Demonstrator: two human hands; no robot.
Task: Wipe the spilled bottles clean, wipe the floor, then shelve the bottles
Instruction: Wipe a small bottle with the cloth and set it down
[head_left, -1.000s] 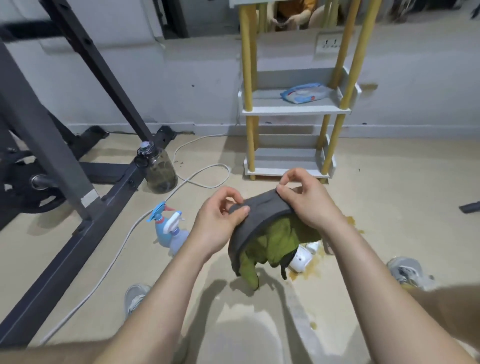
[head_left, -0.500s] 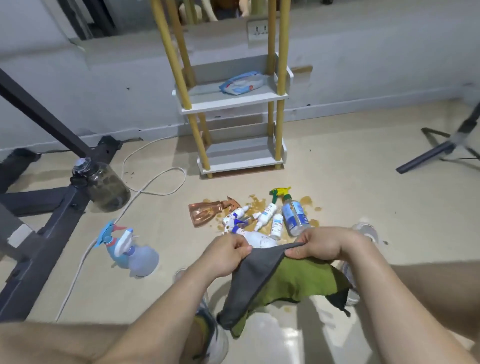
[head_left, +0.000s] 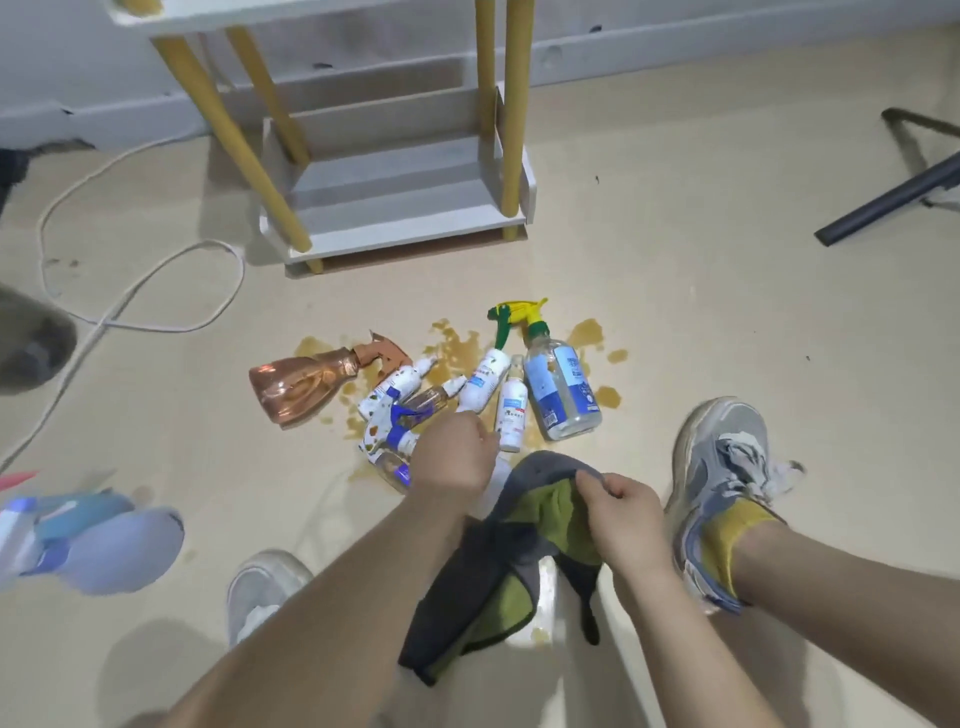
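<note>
Spilled bottles lie on their sides in a tight cluster on the floor, inside a brown spill and in front of the bottom shelf. An amber spray bottle marks the left end of the cluster. A clear bottle with a blue label marks the right end.

The left hand is lowered onto the near edge of the cluster, knuckles up, fingers curled. Whether these fingers grip a bottle cannot be told.

The right hand is nearer the body. Its fingers pinch the top edge of a grey-and-green cloth, which hangs down between the forearms.

In the earlier frame both hands held the cloth. The left hand has since released it and moved to the bottles.
</note>
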